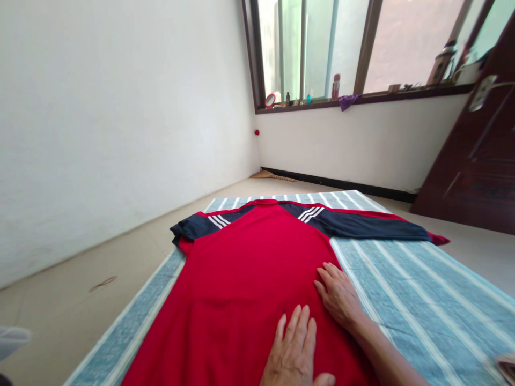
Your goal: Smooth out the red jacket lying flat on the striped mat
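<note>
A red jacket (pixel 257 268) with navy sleeves and white shoulder stripes lies spread over a blue-and-white striped cloth (pixel 402 289), its collar at the far end. My left hand (pixel 292 348) rests palm down on the lower body of the jacket, fingers stretched out and thumb to the right. Farther up, my right hand (pixel 340 295) lies on the jacket's right side edge with its fingers extended. The right sleeve (pixel 374 224) reaches out straight to the right. At the left edge of the cloth, the other sleeve (pixel 197 228) looks bent or hanging; part of it is hidden.
A white wall (pixel 120 107) runs along the left. Behind stands a window sill (pixel 306 104) with bottles and a purple cloth (pixel 348 102). A dark red door (pixel 475 161) is at right. On the floor lie a broom (pixel 273 175) and a thin loop (pixel 102 283).
</note>
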The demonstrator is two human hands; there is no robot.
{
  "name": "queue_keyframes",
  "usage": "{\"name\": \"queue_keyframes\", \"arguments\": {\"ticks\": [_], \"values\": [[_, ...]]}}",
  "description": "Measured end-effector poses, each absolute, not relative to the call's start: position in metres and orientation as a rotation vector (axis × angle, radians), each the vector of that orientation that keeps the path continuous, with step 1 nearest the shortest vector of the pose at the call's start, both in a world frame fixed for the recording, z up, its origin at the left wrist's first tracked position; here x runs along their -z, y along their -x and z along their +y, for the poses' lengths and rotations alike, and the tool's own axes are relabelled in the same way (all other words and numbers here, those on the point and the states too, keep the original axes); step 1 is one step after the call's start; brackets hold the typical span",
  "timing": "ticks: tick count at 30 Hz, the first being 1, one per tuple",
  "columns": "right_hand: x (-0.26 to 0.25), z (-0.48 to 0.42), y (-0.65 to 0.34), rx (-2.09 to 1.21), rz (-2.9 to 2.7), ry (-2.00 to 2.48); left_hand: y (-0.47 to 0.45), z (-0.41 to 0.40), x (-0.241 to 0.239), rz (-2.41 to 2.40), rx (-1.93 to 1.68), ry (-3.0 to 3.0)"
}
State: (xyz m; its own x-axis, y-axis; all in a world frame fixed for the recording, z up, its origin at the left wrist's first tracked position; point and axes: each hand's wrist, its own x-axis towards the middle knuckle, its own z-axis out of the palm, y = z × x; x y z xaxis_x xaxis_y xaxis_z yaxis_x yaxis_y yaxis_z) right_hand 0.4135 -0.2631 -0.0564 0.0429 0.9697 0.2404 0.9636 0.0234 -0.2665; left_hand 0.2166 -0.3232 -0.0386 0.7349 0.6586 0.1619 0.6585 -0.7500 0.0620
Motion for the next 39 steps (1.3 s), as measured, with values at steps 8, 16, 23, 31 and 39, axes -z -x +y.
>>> {"name": "queue_keyframes", "arguments": {"ticks": [8, 16, 23, 31, 39], "values": [[0.0567, -0.2631, -0.4133, -0.038, -1.931, 1.961, -0.216, -0.3227, 0.0383, 1.112, -0.304, -2.933], [0.0579, -0.2624, -0.4138, -0.038, -1.937, 1.961, -0.2166, -0.3231, 0.0401, 1.115, -0.301, -2.942], [0.058, -0.2625, -0.4139, -0.04, -1.932, 1.96, -0.2163, -0.3234, 0.0365, 1.105, -0.27, -2.937], [0.0608, -0.2619, -0.4144, -0.027, -1.926, 1.955, -0.2156, -0.3227, 0.0403, 1.097, -0.323, -2.964], [0.0576, -0.2627, -0.4134, -0.023, -1.944, 1.968, -0.2147, -0.322, 0.0406, 1.099, -0.278, -2.953]]}}
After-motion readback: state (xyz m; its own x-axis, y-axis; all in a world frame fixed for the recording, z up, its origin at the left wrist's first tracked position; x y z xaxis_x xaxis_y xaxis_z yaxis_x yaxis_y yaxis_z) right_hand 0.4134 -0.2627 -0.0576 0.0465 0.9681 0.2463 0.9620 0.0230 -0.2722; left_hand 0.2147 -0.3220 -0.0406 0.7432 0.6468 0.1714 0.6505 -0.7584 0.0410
